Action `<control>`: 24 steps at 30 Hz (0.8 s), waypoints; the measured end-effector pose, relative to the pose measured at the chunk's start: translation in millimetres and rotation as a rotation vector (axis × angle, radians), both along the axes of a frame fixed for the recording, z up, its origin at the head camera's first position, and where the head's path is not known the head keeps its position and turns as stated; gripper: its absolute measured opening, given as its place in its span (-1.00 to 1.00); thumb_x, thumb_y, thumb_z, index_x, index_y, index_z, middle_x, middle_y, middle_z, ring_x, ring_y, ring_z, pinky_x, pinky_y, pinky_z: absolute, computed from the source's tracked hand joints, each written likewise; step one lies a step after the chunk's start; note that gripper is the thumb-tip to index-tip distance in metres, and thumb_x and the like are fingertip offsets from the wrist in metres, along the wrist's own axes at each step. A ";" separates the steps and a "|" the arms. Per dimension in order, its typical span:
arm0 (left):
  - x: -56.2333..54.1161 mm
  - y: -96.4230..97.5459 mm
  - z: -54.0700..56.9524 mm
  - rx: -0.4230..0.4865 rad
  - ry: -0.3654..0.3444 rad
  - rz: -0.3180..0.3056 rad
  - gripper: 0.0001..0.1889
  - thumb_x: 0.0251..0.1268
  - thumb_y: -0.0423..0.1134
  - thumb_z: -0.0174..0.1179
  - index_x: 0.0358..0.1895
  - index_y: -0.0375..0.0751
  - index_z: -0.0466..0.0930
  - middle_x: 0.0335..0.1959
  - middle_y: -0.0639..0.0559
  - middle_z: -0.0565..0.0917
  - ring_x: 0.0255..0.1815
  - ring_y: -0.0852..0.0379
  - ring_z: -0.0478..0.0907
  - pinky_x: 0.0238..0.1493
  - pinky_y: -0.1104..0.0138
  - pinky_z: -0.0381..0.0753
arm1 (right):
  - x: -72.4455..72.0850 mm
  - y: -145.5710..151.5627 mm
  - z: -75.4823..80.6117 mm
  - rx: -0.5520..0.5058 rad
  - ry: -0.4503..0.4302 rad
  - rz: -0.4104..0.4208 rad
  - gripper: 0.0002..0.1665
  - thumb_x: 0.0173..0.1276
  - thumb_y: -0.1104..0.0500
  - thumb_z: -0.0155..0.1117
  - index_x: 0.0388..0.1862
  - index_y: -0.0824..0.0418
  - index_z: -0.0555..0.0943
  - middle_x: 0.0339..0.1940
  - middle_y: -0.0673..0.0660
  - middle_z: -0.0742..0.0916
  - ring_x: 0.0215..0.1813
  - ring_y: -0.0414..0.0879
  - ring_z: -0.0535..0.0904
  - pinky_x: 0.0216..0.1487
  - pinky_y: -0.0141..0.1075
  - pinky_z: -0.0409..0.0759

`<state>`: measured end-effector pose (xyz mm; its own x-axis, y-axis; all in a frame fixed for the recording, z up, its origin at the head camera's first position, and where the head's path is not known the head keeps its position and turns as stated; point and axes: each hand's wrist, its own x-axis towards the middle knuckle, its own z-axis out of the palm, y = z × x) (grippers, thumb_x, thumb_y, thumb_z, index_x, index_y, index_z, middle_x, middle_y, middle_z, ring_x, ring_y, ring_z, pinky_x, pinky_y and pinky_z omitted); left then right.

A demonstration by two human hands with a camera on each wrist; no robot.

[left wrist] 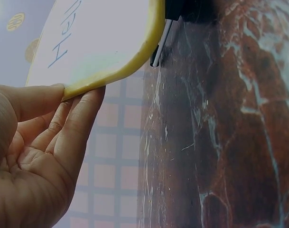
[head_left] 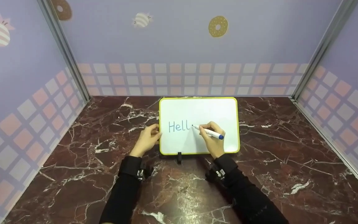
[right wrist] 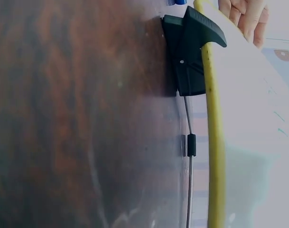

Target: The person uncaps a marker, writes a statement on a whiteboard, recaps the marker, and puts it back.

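A whiteboard [head_left: 179, 109] with a yellow rim [left wrist: 130, 66] leans upright on a stand, bearing "Hell" in blue letters [head_left: 179, 126]. My left hand [head_left: 148, 138] pinches the board's left edge; in the left wrist view the thumb [left wrist: 42, 99] lies at the front and fingers behind. My right hand [head_left: 215, 141] grips a white marker [head_left: 208, 132] with a blue end, its dark tip at the board just right of the last letter. In the right wrist view that hand is out of sight, with left-hand fingers [right wrist: 252, 19] at the far edge.
A black support [right wrist: 189, 57] hooks over the board's lower rim, joined to a thin metal rod [right wrist: 189, 180]. The stand rests on a dark red marbled table [head_left: 291, 186]. Patterned lilac walls [head_left: 179, 46] enclose the back and both sides.
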<state>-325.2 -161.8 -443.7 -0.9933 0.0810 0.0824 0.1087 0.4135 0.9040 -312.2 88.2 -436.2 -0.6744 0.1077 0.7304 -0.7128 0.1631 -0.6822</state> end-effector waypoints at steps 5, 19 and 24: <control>0.6 -0.9 0.6 0.002 0.011 -0.003 -0.59 0.46 -0.43 0.07 0.31 -0.44 0.39 -0.02 -0.42 0.65 0.05 -0.26 0.65 0.00 0.09 0.77 | -1.0 -3.5 2.1 0.009 -0.023 -0.004 -0.95 0.23 0.52 0.32 -0.42 0.54 0.62 -0.49 0.39 0.72 -0.50 -0.16 0.65 -0.44 -0.60 0.55; 0.0 1.3 2.9 -0.008 0.014 0.006 -0.63 0.45 -0.45 0.07 0.27 -0.45 0.42 -0.01 -0.43 0.65 0.05 -0.27 0.66 0.02 0.01 0.75 | -1.0 -0.4 4.7 0.057 0.021 -0.104 -0.87 0.19 0.56 0.28 -0.52 0.50 0.56 -0.55 0.35 0.67 -0.55 -0.20 0.59 -0.50 -0.61 0.42; 0.2 1.5 1.4 -0.010 0.007 0.016 -0.62 0.45 -0.45 0.08 0.28 -0.42 0.42 -0.02 -0.41 0.65 0.04 -0.25 0.66 -0.01 0.07 0.77 | -10.2 1.1 -8.9 0.037 -0.041 -0.085 -0.83 0.19 0.55 0.29 -0.57 0.47 0.56 -0.58 0.34 0.67 -0.57 -0.28 0.54 -0.54 -0.60 0.44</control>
